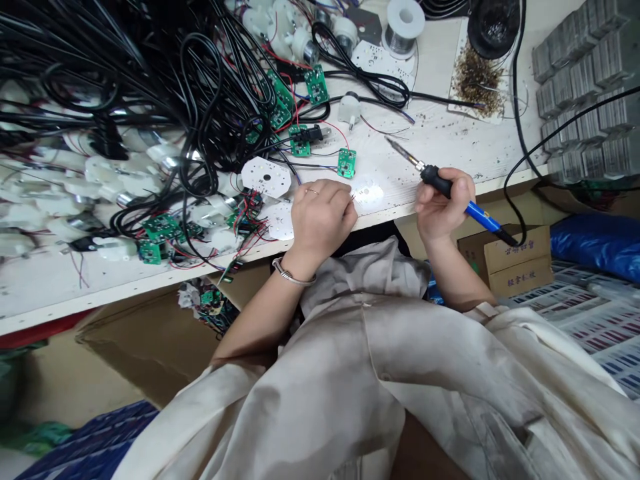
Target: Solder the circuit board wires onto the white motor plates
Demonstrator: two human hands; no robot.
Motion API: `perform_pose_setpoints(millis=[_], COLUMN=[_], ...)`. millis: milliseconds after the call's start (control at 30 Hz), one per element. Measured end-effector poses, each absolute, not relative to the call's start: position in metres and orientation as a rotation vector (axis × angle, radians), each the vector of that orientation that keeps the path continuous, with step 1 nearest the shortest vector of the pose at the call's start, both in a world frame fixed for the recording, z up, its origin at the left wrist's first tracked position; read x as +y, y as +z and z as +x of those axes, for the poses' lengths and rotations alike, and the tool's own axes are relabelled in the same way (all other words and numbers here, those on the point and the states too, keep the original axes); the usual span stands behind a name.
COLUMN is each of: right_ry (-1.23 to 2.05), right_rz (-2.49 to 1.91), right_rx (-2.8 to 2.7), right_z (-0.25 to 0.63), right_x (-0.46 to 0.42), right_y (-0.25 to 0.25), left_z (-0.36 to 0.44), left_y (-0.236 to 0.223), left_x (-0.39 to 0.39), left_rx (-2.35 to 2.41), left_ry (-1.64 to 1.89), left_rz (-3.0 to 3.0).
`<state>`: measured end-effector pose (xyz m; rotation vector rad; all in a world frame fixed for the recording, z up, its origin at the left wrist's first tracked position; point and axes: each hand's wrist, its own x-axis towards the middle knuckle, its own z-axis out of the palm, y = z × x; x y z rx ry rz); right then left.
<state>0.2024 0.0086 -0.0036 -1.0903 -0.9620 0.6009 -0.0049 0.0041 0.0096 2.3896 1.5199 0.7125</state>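
My right hand [447,203] grips a soldering iron [437,180] with a blue and black handle, its metal tip pointing up and left above the bench. Curled at the bench's front edge, my left hand [323,217] has its fingers closed; short wire ends show by the fingertips, but what they hold is hidden. Just right of these fingers lies a shiny white board [367,192]. A small green circuit board [347,163] with red and blue wires sits beyond the left hand. To its left is a white octagonal board [266,177] with a dark centre hole.
Bundled black cables [200,87] and white motor housings [120,177] crowd the left of the bench [453,150]. A solder spool [401,30] stands at the back, near a dark round dish [493,27] and brown solder debris [477,80]. Stacked grey plates [583,87] are at right.
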Motion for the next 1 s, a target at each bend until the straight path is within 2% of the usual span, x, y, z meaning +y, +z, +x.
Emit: perform_pose_setpoints(millis=[200, 333, 467, 633, 1000], right_ry=[0.49, 0.445, 0.417, 0.422, 0.514], right_rz=[-0.928, -0.887, -0.959, -0.987, -1.018], right_rx=[-0.9, -0.823, -0.86, -0.9, -0.836], right_z=[0.199, 0.198, 0.199, 0.2, 0.199], right_x=[0.019, 0.022, 0.023, 0.021, 0.018], right_y=[-0.011, -0.011, -0.017, -0.022, -0.019], left_z=[0.021, 0.076, 0.116, 0.119, 0.108], left_y=[0.05, 0.078, 0.077, 0.058, 0.051], left_x=[0.026, 0.077, 0.114, 0.117, 0.12], left_rx=[1.553, 1.572, 1.631, 1.682, 1.601], left_ry=[0.654, 0.216, -0.07, -0.074, -0.003], left_rz=[2.351, 2.323, 2.252, 2.227, 2.244])
